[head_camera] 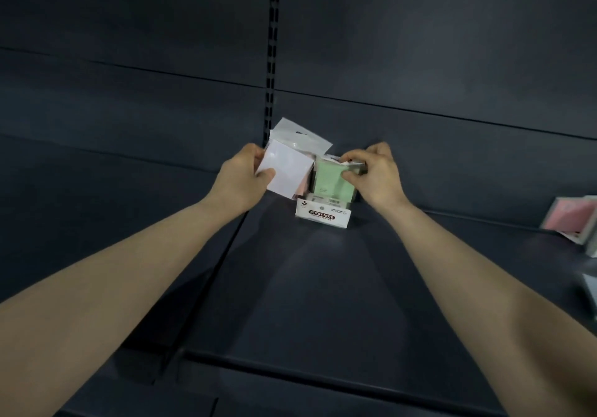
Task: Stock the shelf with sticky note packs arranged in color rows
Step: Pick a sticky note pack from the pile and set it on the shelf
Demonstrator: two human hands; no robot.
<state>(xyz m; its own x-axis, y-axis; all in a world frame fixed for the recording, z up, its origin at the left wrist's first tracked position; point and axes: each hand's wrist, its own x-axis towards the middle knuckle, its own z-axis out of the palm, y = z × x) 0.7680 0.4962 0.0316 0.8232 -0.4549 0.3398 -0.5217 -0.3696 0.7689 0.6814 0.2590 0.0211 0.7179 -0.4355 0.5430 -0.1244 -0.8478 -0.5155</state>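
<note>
Left hand (245, 177) pinches white pack (286, 173); right hand (374, 174) pinches green pack (332, 182); pink packs (571, 218) well apart.

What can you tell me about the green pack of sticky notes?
The green pack is a pale green square pad in what looks like clear plastic wrap with a white top flap. It stands roughly upright, tilted back, inside a white display box printed "STICKY NOTE" on the dark shelf. The right hand pinches its top edge. The left hand holds a white pack right beside it; whether they touch is unclear.
</note>
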